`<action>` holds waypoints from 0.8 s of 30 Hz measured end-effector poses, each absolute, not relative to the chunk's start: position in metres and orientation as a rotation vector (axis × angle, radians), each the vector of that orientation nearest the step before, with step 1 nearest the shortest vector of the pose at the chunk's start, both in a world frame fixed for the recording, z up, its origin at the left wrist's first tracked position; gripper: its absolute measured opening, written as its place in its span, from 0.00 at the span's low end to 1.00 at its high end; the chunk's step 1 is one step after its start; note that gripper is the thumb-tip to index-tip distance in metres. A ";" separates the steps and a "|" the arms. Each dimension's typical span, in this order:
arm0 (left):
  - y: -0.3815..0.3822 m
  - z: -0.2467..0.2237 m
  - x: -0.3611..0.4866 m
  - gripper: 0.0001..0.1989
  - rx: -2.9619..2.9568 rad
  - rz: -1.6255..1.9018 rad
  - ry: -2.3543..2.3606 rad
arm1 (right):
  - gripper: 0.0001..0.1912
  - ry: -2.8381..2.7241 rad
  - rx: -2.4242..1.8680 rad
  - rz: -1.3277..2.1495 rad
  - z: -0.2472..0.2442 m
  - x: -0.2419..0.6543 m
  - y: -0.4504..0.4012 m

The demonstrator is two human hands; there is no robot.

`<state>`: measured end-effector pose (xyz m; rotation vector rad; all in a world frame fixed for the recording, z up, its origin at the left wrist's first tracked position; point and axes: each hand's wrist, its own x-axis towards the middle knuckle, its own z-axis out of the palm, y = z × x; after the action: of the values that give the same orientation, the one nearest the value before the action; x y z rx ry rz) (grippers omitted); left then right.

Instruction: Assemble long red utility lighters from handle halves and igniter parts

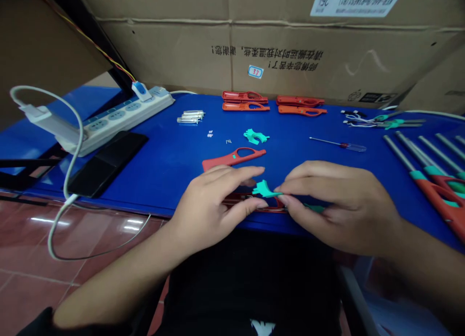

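Note:
My right hand (pixel 327 200) pinches a small green plastic trigger piece (pixel 264 188) by its thin end, between thumb and fingertips. To its left, my left hand (pixel 214 205) has its thumb and fingers apart around the piece's other end. I cannot tell whether they touch it. Below the piece lies a red lighter shell half (pixel 276 209) near the table's front edge, partly hidden by both hands. Just beyond my left fingers rests another red lighter shell half (pixel 236 157). More green trigger pieces (pixel 255 136) form a small pile behind it.
Red shells (pixel 245 106) lie along the cardboard box (pixel 163 50). Clear tubes (pixel 191 117), tiny metal pins (pixel 228 141) and a screwdriver (pixel 337 143) are on the blue table (pixel 174 166). Lighters with metal barrels (pixel 436 190) lie right; a power strip (pixel 119 115) and phone (pixel 109 162) left.

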<state>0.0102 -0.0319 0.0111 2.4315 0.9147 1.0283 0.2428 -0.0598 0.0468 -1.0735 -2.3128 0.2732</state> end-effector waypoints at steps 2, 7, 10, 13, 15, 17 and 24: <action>-0.036 0.007 0.008 0.17 2.464 1.007 0.897 | 0.07 -2.295 -1.076 0.298 0.042 0.244 -0.061; -0.039 0.008 0.011 0.18 2.494 0.988 0.851 | 0.07 -2.276 -0.943 0.325 0.033 0.242 -0.064; -0.035 0.011 0.017 0.15 2.433 0.963 0.763 | 0.06 -2.260 -0.929 0.324 0.034 0.240 -0.065; -0.031 0.011 0.021 0.14 2.449 0.946 0.742 | 0.05 -2.264 -0.976 0.297 0.035 0.239 -0.066; -0.031 0.009 0.020 0.15 2.479 0.951 0.737 | 0.04 -2.293 -1.007 0.277 0.033 0.240 -0.067; -0.034 0.005 0.017 0.16 2.508 0.964 0.772 | 0.04 -2.322 -1.039 0.261 0.030 0.241 -0.067; -0.046 -0.008 0.000 0.10 2.605 0.877 0.897 | 0.04 -2.326 -1.118 0.246 0.017 0.247 -0.068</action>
<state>0.0004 -0.0460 -0.0076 2.6048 0.8965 0.8767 0.2474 -0.0677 0.0174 -1.1183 -2.3257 0.2465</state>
